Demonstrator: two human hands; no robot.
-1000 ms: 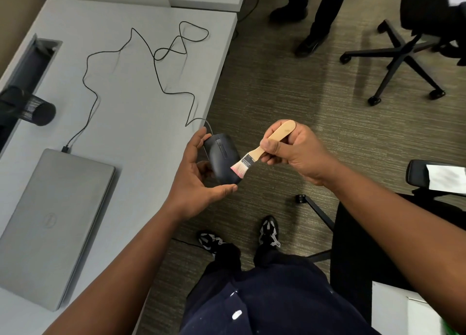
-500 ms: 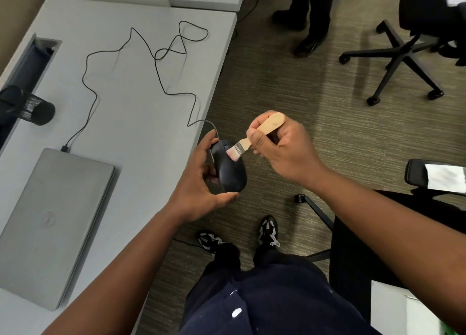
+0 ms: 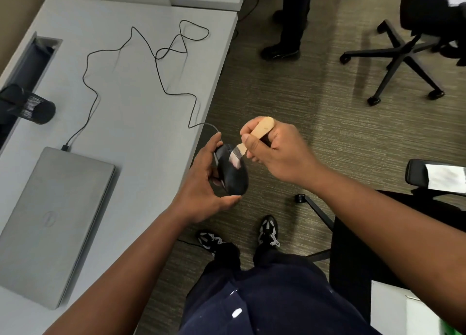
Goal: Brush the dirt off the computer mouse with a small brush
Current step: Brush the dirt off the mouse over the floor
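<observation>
Black computer mouse (image 3: 233, 174) held in the air just off the desk's (image 3: 141, 102) front edge, above the carpet (image 3: 315, 102), top side facing the camera. Left hand (image 3: 205, 180) cradles it from the left and below: fingers curled round the far end and left side, thumb under the near end. Small brush (image 3: 252, 140) with pale wooden handle sits in the right hand (image 3: 280, 150), thumb and curled fingers pinching the handle near the ferrule, handle end sticking up past the knuckles. Pinkish bristles touch the mouse's top near the buttons; bristle tips blurred. Mouse cable (image 3: 156, 54) runs from the mouse's far end up onto the desk, loops across it and plugs in at the closed grey laptop (image 3: 50, 223) on the left. Dark mesh cup (image 3: 35, 108) lies near the desk's left side. Black office chair base (image 3: 401, 57) and another person's legs (image 3: 290, 19) stand on the carpet further back.
</observation>
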